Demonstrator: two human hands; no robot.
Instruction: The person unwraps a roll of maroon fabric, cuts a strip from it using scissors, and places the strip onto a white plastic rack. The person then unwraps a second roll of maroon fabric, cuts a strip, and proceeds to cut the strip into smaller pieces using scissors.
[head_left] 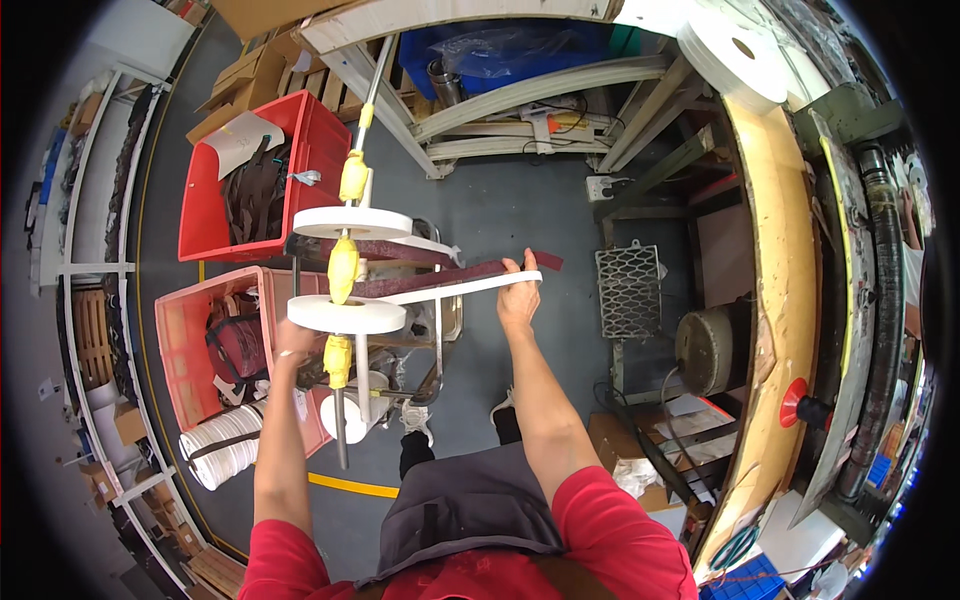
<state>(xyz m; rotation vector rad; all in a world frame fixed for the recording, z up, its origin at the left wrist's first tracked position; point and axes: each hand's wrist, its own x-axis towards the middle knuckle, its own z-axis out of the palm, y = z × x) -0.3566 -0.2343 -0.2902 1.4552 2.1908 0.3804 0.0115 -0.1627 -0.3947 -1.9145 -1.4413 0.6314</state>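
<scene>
1. Two red crates [215,190] of dark straps sat left of the stand.
2. A metal rod [352,300] carried two white tape rolls [347,314] between yellow clamps.
3. The right hand [518,295] pinched a white tape end [470,287] with a maroon strap [450,272], both only partly drawn out; most remained wound.
4. The left hand [292,350] reached behind the lower roll; its grip could not be told.

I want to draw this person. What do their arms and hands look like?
Both arms are bare below short red sleeves. The left hand and right hand wear no gloves, and I see no watch or rings. A dark grey apron hangs in front.
</scene>
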